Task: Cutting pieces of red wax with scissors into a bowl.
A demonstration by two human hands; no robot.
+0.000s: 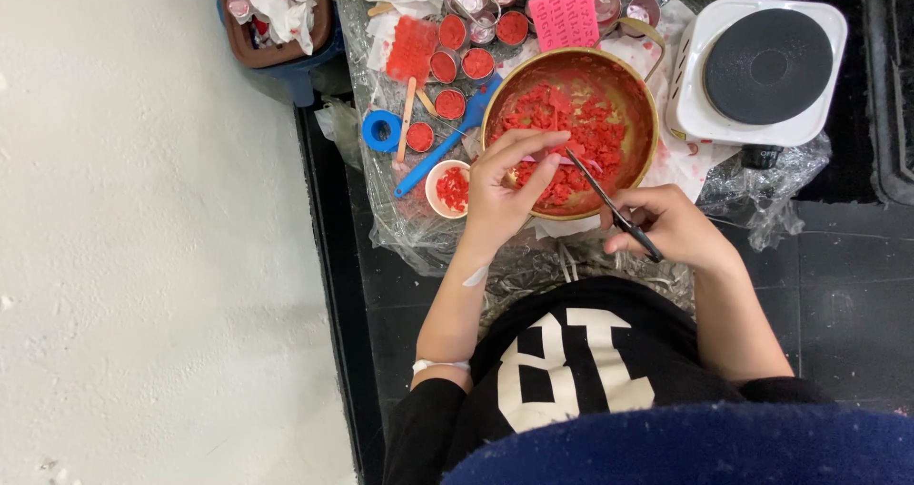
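Floor: pale and speckled on my left, dark tiles under the work spot and to my right.
Surface: a crinkled clear plastic sheet (pixel 400 233) covers the low work area in front of me.
Bowl: a gold metal bowl (pixel 640 99) sits on the sheet straight ahead of me, filled with red wax chunks (pixel 595 133).
Left hand: my left hand (pixel 500 195) reaches over the near rim of the bowl, fingers pinched on a thin pale pink strip (pixel 571 159) held above the chunks.
Right hand: my right hand (pixel 671 226) hovers just off the near rim, closed around the handles of dark scissors (pixel 614 209); the blades point up and left toward the strip. I cannot tell whether the blades touch it.
Small cup: a white cup (pixel 433 195) with red pieces inside stands just left of my left hand.
Spatula: a blue spatula (pixel 447 147) lies slanted between the cup and the bowl.
Tape: a blue roll (pixel 382 130) lies left of the spatula, beside a wooden stick (pixel 407 118).
Tins: small round tins (pixel 463 64) of red wax crowd the sheet beyond the spatula.
Moulds: a red mould (pixel 411 49) and a pink mould (pixel 564 14) lie behind the bowl.
Hotplate: a white hotplate (pixel 700 114) with a black disc stands right of the bowl, close to it.
Bin: a tub (pixel 286 52) of scraps sits at the far left.
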